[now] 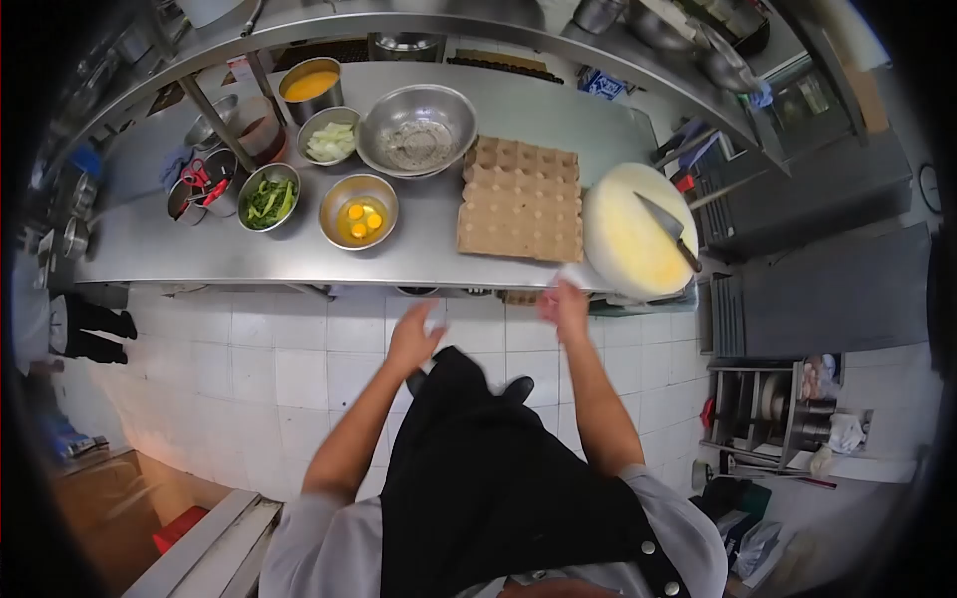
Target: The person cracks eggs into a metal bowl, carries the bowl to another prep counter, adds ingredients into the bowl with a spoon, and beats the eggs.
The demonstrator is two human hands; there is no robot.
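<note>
My left hand (414,337) is in front of the counter edge with thumb and fingers apart, holding nothing. My right hand (566,307), blurred by motion, is near the counter edge below the egg tray; its fingers look loosely apart with nothing visible in them. The cardboard egg tray (520,199) lies flat on the steel counter (219,261). Left of it stands a steel bowl (329,211) with several cracked eggs (361,217), their yolks whole. To the right, a knife (666,229) rests on a round white cutting board (623,214).
Behind are a large steel bowl (417,130), a bowl of pale cut vegetable (331,142), a bowl of greens (269,202) and a pot of orange liquid (311,88). Red-handled scissors (199,179) stand in a container. An overhead shelf (478,30) spans the back. Another person's legs (98,331) show left.
</note>
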